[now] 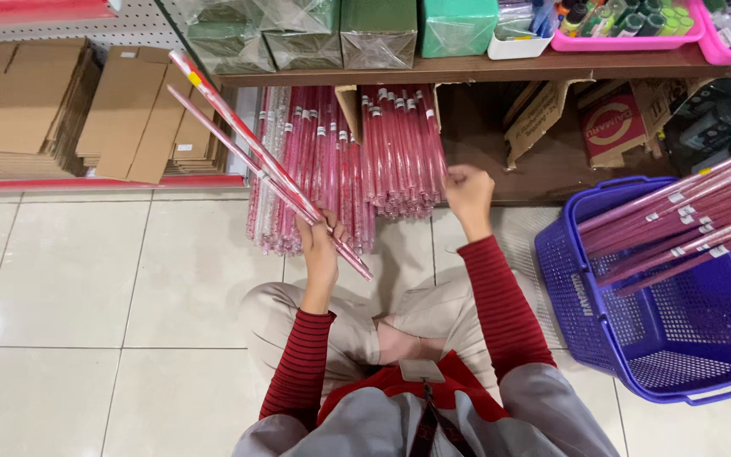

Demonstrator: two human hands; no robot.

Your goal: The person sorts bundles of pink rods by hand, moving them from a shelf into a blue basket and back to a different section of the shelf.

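Two pink wrapped rolls (255,152) gripped in left hand (319,245), slanting up-left of standing roll bundle (399,148). Right hand (467,190) fisted, touching bundle's lower edge. Blue basket (662,338), right of bundle, holds more rolls. Best keep rolls parallel, slide in upright beside bundle.

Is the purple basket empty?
No. The purple basket has a bundle of long pink wrapped rolls lying across its rim, their ends sticking out past it to the right.

Pink/red rolls (255,152), purple basket (636,338)
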